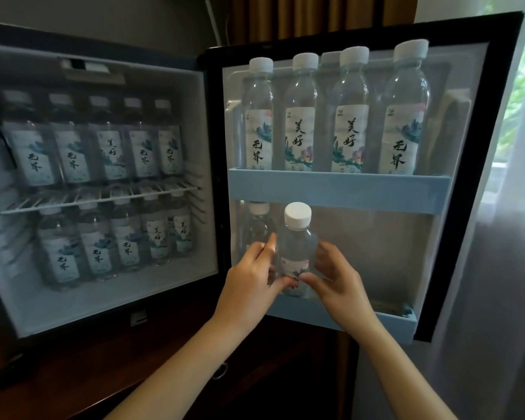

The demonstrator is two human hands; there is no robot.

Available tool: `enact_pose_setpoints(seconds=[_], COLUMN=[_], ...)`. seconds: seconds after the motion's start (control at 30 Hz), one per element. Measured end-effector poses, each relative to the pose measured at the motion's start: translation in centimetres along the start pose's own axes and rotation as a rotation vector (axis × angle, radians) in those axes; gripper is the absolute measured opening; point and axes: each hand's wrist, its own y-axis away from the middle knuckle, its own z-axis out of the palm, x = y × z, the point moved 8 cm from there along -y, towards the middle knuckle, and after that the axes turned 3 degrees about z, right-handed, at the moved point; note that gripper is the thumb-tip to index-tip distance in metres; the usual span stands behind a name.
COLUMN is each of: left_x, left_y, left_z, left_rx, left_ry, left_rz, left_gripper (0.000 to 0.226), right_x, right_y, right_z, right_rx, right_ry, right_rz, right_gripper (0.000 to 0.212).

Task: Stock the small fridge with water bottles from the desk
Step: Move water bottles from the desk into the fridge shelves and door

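The small fridge stands open, its door swung to the right. A clear water bottle with a white cap stands upright in the door's lower shelf. My left hand and my right hand both grip its lower body, fingertips meeting on the label. Another bottle stands just behind and to the left of it on the same shelf. The door's upper shelf carries several bottles in a row. Inside the fridge, several bottles fill both the wire rack and the floor below it.
The lower door shelf has free room to the right of the held bottle. The fridge sits on a dark wooden cabinet. A sheer curtain and a window are at the right, brown drapes behind.
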Motion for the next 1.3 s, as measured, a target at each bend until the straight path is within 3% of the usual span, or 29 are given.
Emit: enact_pose_setpoints(seconds=[0.1, 0.27, 0.53, 0.73, 0.8, 0.87, 0.93, 1.0, 1.1, 1.3], left_x=[-0.6, 0.3, 0.2, -0.4, -1.1, -2.4, -4.3, -6.4, -9.2, -14.5], left_y=[0.7, 1.1, 0.5, 1.5, 2.3, 3.2, 4.2, 5.3, 7.2, 13.3], left_z=[0.1, 0.5, 1.1, 0.2, -0.8, -2.1, -3.7, -5.5, -8.5, -16.8], left_rx=[0.042, 0.064, -0.080, -0.104, -0.082, -0.061, -0.046, -0.036, -0.007, 0.095], left_ry=[0.014, 0.000, -0.043, -0.078, -0.091, -0.113, -0.156, -0.194, -0.239, -0.348], left_rz=[-0.061, 0.021, -0.059, -0.043, -0.036, -0.047, -0.106, -0.200, -0.318, -0.482], left_gripper=[0.083, 0.091, 0.082, 0.079, 0.077, 0.071, 0.066, 0.061, 0.053, 0.011], right_x=[0.6, 0.9, 0.1, 0.4, 0.4, -0.8, -3.5, -6.2, -8.0, -8.7], right_y=[-0.3, -0.7, -0.8, -0.7, -0.4, 0.5, 2.0, 3.1, 2.1, 1.2], right_z=[0.5, 0.5, 0.3, 0.4, 0.1, -0.3, -0.3, 1.4, 7.0, 20.4], right_rx=[-0.015, -0.028, -0.020, -0.013, 0.059, 0.237, 0.455, 0.550, 0.385, -0.069], right_ry=[0.065, 0.155, 0.244, 0.294, 0.312, 0.313, 0.324, 0.319, 0.345, 0.317], right_rz=[0.050, 0.116, 0.148, 0.166, 0.144, 0.065, -0.144, -0.368, -0.486, -0.481], right_gripper=[0.057, 0.064, 0.057, 0.064, 0.073, 0.078, 0.069, 0.050, 0.030, 0.025])
